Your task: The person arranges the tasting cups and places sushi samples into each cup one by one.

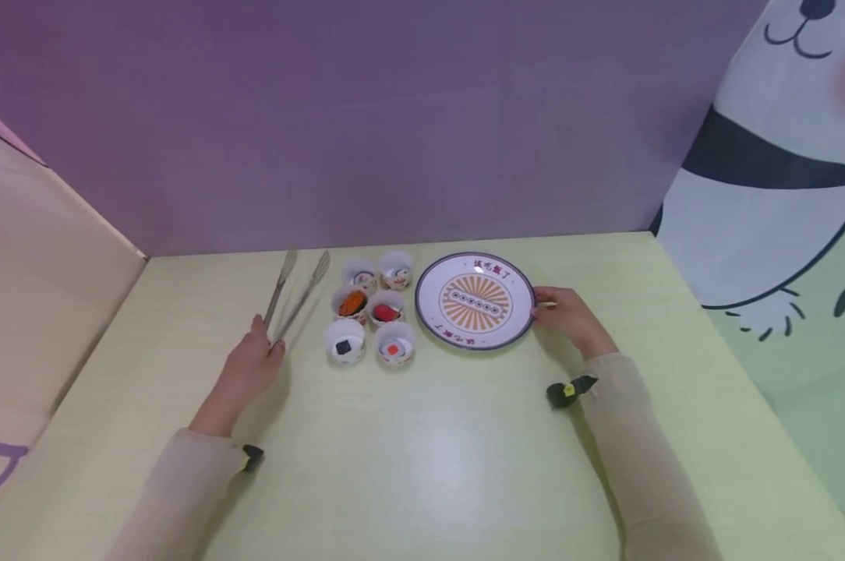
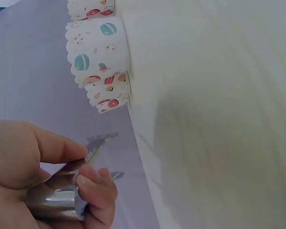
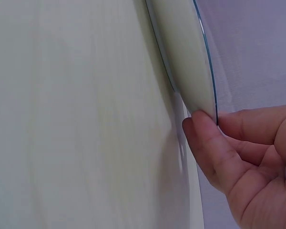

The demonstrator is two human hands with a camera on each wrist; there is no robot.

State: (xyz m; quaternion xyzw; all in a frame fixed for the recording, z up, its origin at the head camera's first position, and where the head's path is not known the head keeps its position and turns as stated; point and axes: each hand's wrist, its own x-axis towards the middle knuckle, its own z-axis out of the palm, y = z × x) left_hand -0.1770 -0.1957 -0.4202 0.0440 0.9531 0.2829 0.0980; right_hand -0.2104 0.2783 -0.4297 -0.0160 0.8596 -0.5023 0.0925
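Note:
In the head view my left hand [image 1: 252, 362] grips a pair of metal tongs [image 1: 301, 304] by its closed end. The two arms stand apart and point toward the wall. The left wrist view shows the thumb and fingers around the shiny bend of the tongs [image 2: 57, 202]. My right hand [image 1: 566, 315] pinches the right edge of a white plate [image 1: 431, 290] with a dark blue rim and an orange ray pattern. Seen from the right wrist, thumb and fingers hold the plate's edge [image 3: 186, 52], its underside above the tabletop.
Between the tongs and plate stand several paper cups in two columns. One holds an orange-topped piece [image 1: 353, 303], another a red-topped piece [image 1: 385, 312], and a front cup [image 1: 344, 343] a dark square. A purple wall [image 1: 394, 140] rises behind the pale table [image 1: 422, 460].

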